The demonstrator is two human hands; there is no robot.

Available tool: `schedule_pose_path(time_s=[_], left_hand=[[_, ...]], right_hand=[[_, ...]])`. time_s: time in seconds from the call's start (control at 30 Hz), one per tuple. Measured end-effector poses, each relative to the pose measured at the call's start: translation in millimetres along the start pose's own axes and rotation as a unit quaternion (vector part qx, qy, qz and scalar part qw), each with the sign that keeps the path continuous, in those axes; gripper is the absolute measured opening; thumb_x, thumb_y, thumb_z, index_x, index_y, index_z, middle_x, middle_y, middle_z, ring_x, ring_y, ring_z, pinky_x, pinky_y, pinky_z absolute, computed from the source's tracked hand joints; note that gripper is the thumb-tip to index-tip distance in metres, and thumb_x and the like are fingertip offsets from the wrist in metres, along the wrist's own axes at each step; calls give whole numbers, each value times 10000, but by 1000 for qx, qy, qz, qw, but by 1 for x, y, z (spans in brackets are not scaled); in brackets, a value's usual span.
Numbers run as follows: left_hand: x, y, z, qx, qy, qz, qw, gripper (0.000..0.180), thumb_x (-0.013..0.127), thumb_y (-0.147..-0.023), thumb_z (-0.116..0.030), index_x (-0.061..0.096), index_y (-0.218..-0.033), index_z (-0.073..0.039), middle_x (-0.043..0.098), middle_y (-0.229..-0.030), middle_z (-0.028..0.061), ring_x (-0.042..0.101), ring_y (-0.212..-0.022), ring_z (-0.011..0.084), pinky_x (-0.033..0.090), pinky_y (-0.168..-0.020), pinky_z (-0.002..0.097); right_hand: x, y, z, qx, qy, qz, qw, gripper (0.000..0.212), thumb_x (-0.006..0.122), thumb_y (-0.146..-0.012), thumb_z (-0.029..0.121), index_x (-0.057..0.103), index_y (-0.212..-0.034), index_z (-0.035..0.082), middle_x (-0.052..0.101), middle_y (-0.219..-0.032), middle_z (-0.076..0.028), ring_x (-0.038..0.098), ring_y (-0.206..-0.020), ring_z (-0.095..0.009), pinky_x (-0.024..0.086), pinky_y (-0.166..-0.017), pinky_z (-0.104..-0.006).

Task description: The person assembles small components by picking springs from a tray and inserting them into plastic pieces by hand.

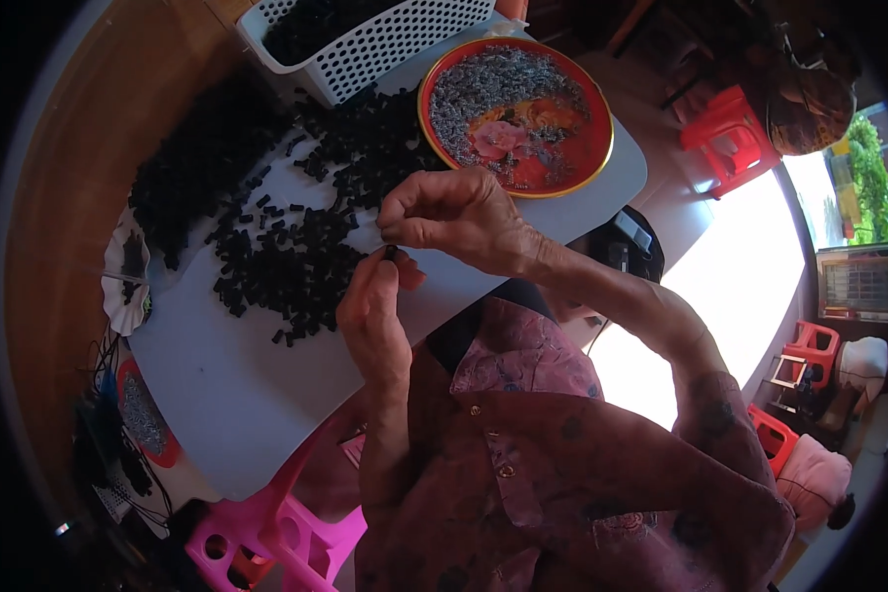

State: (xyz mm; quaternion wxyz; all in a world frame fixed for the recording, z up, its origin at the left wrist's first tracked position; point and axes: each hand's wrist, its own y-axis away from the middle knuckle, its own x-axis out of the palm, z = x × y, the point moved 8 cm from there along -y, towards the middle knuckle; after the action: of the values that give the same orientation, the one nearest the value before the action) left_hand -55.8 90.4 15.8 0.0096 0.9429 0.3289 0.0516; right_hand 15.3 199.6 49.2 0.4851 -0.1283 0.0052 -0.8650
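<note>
My left hand (pixel 377 311) is closed in a pinch around a small black cylinder (pixel 392 253), which points up between thumb and fingers. Just above it, my right hand (pixel 464 219) pinches thumb against fingertips; whatever it grips is too small to make out. The two sets of fingertips almost meet at the black piece. Loose black cylinders (pixel 291 266) of the same look lie heaped across the white table (pixel 242 395), left of and beyond my hands. Past my right hand, a round red tray (pixel 590 148) with a gold rim and floral print holds many small silvery metal parts (pixel 493 84).
A white perforated basket (pixel 395 47) with dark contents stands at the table's far side. On the left are a white scalloped dish (pixel 118 296) and a red container of silvery parts (pixel 145 419). A pink plastic stool (pixel 276 538) is below; a red stool (pixel 730 143) stands far right.
</note>
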Motion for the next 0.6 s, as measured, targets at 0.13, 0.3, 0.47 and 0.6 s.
schedule_pose_path(time_s=[0.13,0.3,0.47,0.6], left_hand=[[-6,-1,8,-4,63,-20,998,334,495,-916,-244,611,-1023,50,603,-769,59,561,-737,134,422,-725,257],[-4,1,10,-38,97,-16,994,250,494,-921,-212,571,-956,23,540,-812,34,499,-759,99,412,-725,236],[-6,-1,6,14,32,-35,999,338,500,-932,-248,614,-1064,42,608,-778,45,551,-721,112,424,-691,248],[-7,0,-3,33,4,-27,999,299,548,-930,-229,618,-1065,27,621,-802,45,570,-743,103,438,-708,236]], right_hand=[[6,1,-10,0,-20,-17,1000,128,619,-876,36,652,-991,-9,641,-907,-48,603,-800,-88,525,-695,-242],[5,1,-15,-11,13,-32,999,136,625,-875,58,661,-990,-6,619,-939,-60,599,-835,-96,524,-707,-236],[6,0,-13,-15,18,-7,1000,148,643,-869,103,677,-964,-5,616,-940,-68,592,-843,-94,514,-721,-231],[3,-3,-15,-38,29,-22,999,130,666,-857,108,680,-913,-8,618,-893,-55,604,-751,-92,508,-655,-230]])
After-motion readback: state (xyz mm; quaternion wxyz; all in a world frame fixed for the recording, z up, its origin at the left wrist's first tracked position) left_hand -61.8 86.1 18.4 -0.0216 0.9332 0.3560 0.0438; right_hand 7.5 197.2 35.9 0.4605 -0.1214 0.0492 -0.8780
